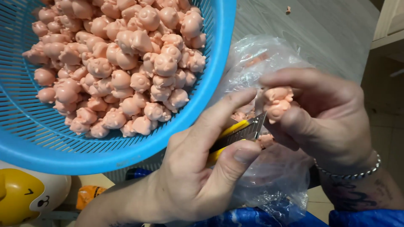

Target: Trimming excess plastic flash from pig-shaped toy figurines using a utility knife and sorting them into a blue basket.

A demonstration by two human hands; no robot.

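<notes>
My left hand [191,176] grips a yellow utility knife [235,133], thumb pressed on its top, with the metal blade pointing up to the right. My right hand [324,117] holds a small pink pig-shaped figure [277,103] between thumb and fingers. The blade tip touches the figure's lower left side. A clear plastic bag [269,176] lies under both hands, with a few more pink figures inside it.
A blue plastic colander basket [63,147] at the upper left holds several pink pig figures [126,59]. A yellow and white round toy [25,193] sits at the lower left. Blue fabric [252,218] shows along the bottom edge. Grey floor lies beyond.
</notes>
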